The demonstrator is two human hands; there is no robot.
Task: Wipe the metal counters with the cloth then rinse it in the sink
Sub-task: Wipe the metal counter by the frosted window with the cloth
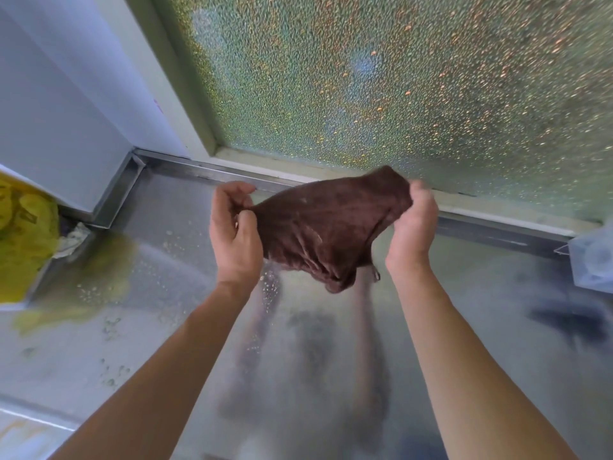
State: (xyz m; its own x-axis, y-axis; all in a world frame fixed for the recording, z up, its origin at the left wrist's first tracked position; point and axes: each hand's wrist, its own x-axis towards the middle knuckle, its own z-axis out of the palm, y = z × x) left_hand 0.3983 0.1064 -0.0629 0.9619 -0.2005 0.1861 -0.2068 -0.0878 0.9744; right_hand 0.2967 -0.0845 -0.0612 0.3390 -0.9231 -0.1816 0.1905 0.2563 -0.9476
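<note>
Head view: both hands hold the cloth (326, 227) up over the wet bench (185, 260). Left hand (234, 227) fingers pinch one edge, right hand (413, 224) fingers curl round the other. It looks ready for wiping; next, lay it flat on the bench.

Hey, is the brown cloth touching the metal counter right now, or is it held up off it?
Apart. In the head view both hands, left hand and right hand, hold the brown cloth up in the air, with bare metal counter visible beneath its hanging edge.

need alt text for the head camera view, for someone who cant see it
Two bare hands, left hand and right hand, hold a dark brown cloth stretched between them above a wet metal counter. Behind is a frosted textured window; a yellow bag sits at the left edge.
</note>
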